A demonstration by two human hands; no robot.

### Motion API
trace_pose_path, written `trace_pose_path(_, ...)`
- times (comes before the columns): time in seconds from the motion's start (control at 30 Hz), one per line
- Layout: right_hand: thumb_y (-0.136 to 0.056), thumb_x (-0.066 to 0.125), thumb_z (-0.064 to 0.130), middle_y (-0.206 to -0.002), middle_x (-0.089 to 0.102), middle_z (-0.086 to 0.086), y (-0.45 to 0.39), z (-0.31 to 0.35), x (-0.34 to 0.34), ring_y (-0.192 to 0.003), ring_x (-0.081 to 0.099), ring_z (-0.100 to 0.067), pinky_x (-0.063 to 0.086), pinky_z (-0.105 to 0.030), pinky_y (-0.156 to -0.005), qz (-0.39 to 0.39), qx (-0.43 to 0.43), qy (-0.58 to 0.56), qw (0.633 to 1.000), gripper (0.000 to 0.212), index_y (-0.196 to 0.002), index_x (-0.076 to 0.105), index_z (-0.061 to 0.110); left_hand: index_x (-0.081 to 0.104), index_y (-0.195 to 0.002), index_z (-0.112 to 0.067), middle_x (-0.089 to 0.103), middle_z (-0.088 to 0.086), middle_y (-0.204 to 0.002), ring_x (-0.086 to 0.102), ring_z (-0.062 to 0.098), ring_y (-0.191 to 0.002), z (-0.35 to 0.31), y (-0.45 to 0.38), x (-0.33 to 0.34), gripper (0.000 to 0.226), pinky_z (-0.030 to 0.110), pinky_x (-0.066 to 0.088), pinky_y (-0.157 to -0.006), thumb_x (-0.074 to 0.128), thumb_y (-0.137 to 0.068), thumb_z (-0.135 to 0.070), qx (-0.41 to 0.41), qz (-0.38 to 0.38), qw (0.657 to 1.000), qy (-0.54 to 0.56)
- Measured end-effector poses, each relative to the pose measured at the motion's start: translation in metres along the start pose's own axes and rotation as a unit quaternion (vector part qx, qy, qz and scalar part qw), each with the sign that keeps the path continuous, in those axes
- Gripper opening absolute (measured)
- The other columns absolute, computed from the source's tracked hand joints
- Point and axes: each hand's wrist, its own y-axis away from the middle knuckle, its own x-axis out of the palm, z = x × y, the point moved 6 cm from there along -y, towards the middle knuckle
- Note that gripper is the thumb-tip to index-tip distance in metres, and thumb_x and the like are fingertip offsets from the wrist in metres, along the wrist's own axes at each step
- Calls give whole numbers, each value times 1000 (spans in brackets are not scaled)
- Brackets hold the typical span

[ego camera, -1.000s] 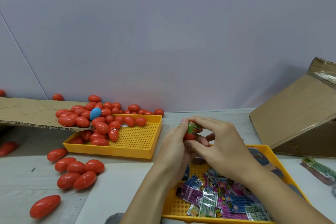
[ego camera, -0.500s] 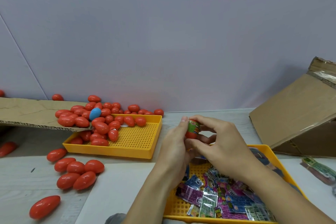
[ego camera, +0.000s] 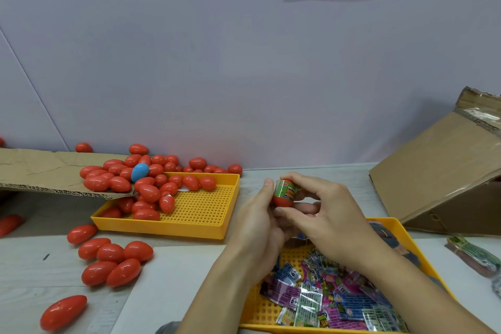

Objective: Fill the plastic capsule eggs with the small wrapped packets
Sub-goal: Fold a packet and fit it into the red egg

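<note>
**Packet half inside the egg**

Both hands hold one red egg [ego camera: 282, 199] above the desk [ego camera: 311, 175]: left hand [ego camera: 259, 221] fingers curl round it, right hand [ego camera: 329, 221] fingers pinch the green packet [ego camera: 285, 189] sticking from its top.

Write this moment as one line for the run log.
step: stuffing packet into red egg half | left hand: holds egg half | right hand: pinches packet

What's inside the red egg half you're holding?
A green wrapped packet sticks out of the red egg half, held between the left hand and right hand. Its lower end is hidden inside.
</note>
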Motion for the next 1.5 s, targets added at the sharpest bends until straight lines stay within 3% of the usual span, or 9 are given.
trace_pose_path(0.13,-86,75,30,-92,67,15,-1,-2,-7,-97,61,-3,53,-22,-71,-38,-19,136,990,20,-104,68,28,72,-95,-3,73,19,-90,73,33,-82,-13,-1,-11,33,38,61,-68,63,-94,-34,86,-69,991,-71)
trace_pose_path(0.23,-86,73,38,-95,67,16,-1,-5,-8,-95,60,-4,49,-21,-74,-41,-18,163,986,21,-105,68,31,72,-98,-1,72,20,-97,73,34,-86,-16,1,-12,27,38,61,-71,74,-86,-25,109,-63,985,-117)
trace_pose_path(0.6,-80,80,30,-107,67,18,0,-2,-10,-103,60,2,48,-11,-77,-75,-13,101,992,41,-119,68,26,61,-98,8,71,22,-77,74,30,-72,-8,3,0,36,34,61,-66,35,-107,-15,34,-19,999,-5)
trace_pose_path(0.8,-81,80,27,-99,69,15,0,-1,-11,-97,62,0,47,-10,-72,-73,-16,97,993,30,-110,71,27,76,-86,0,69,24,-80,73,31,-71,-8,3,2,41,34,60,-64,47,-103,-23,23,12,1000,5)
trace_pose_path(0.97,-79,82,29,-99,69,13,0,-2,-10,-98,61,-2,47,-11,-71,-73,-11,86,994,33,-110,71,26,63,-104,5,70,21,-78,72,30,-74,-5,2,2,39,36,60,-65,37,-106,-24,16,18,1000,-10)
trace_pose_path(1.07,-76,83,32,-103,69,19,1,-2,-10,-103,61,2,46,-10,-76,-81,-4,71,994,40,-114,70,30,68,-103,1,70,20,-81,71,31,-82,-5,3,2,42,39,60,-70,37,-104,-28,4,34,999,-10)
trace_pose_path(1.23,-79,82,24,-96,69,16,0,2,-9,-95,63,-3,48,-11,-69,-63,-19,78,995,26,-103,72,30,73,-102,-6,69,25,-99,71,32,-92,-8,3,3,32,48,59,-80,60,-96,-34,47,29,995,-89)
trace_pose_path(1.33,-80,77,28,-99,68,20,1,-2,-11,-98,62,-3,51,-20,-72,-76,-3,96,992,26,-105,71,31,66,-101,-1,67,13,-89,68,32,-87,-7,2,1,36,46,58,-74,75,-84,-32,59,5,991,-118)
trace_pose_path(1.5,-75,81,31,-100,67,24,2,0,-13,-100,62,-1,50,-21,-74,-96,-5,89,991,32,-101,67,41,66,-108,3,66,16,-83,66,29,-81,-9,6,8,38,42,56,-73,57,-87,-27,31,62,997,-44)
